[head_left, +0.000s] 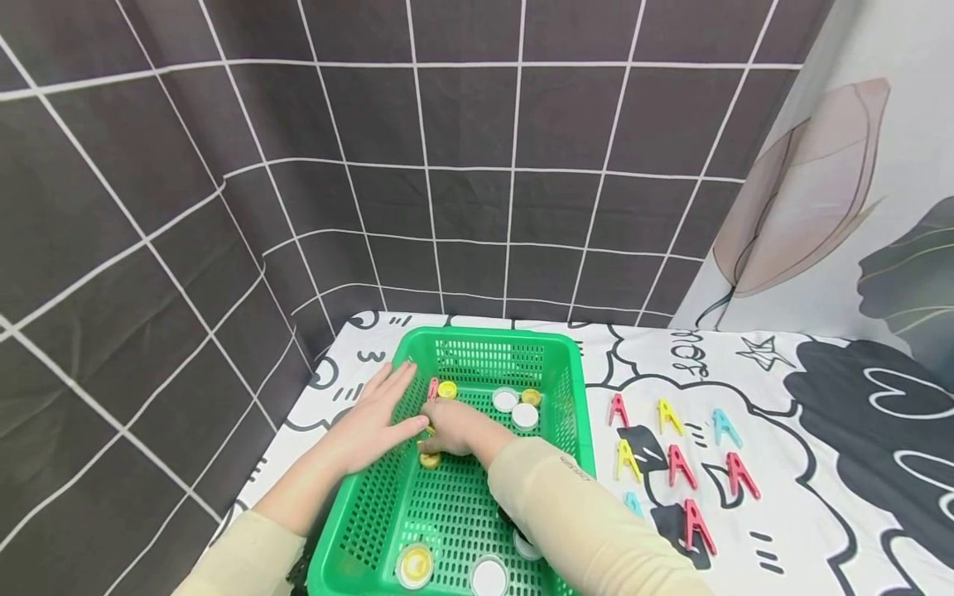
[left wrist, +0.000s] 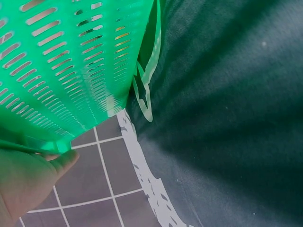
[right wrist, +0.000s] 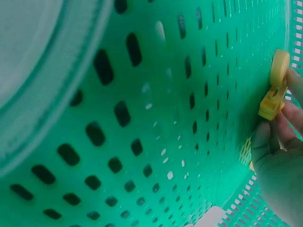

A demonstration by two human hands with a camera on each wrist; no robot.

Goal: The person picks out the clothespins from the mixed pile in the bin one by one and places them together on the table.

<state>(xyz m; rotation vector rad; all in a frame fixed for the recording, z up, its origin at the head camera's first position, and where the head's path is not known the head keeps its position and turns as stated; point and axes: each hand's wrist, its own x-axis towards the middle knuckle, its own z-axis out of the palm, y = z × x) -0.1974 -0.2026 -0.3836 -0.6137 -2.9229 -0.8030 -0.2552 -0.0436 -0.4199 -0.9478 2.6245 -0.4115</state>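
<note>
My right hand (head_left: pixel 455 426) reaches down into a green plastic basket (head_left: pixel 577 397), near its left side. Its thumb and fingers pinch a yellow clothespin (right wrist: pixel 271 105), close to the basket floor. A round yellow cap (right wrist: pixel 280 67) sits right at one end of that clothespin. In the head view the hand hides most of the clothespin, and another yellow cap (head_left: pixel 430 460) shows just below the fingers. My left hand (head_left: pixel 373 426) rests on the basket's left rim with its fingers extended. A red clothespin (head_left: pixel 433 389) and a yellow cap (head_left: pixel 447 390) lie beyond the right hand.
Several white and yellow lids, among them a white lid (head_left: pixel 489 575) and a yellow-centred lid (head_left: pixel 414 565), lie in the basket. On the patterned white cloth (head_left: pixel 790 513) to the right, red, yellow and blue clothespins are spread, including a red clothespin (head_left: pixel 697 526). A dark tiled-pattern curtain (head_left: pixel 477 199) hangs behind.
</note>
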